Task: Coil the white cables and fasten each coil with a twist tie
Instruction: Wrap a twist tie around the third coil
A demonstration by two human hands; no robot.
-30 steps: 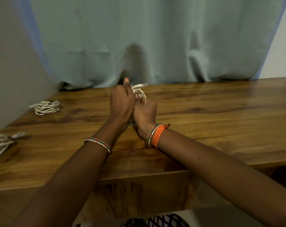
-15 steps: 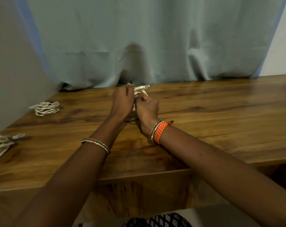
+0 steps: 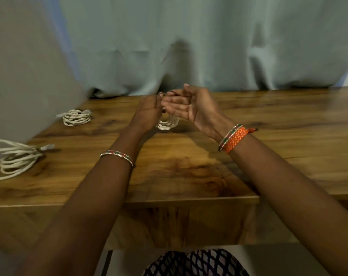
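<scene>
Right hand (image 3: 191, 108), clenched 0.5 s ago, now opens palm-up; left hand (image 3: 149, 114) grips the coil (image 3: 168, 123) (tie unseen), suggesting fastening nearly complete.

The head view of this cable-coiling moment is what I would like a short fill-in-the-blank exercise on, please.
1. The left hand holds a small white coil above the ____ table.
2. The right hand has its palm turned ____.
3. The orange braided band sits on the ____ wrist.
4. Besides the held one, ____ cable bundles lie on the table.

Missing words: wooden; up; right; two
</scene>
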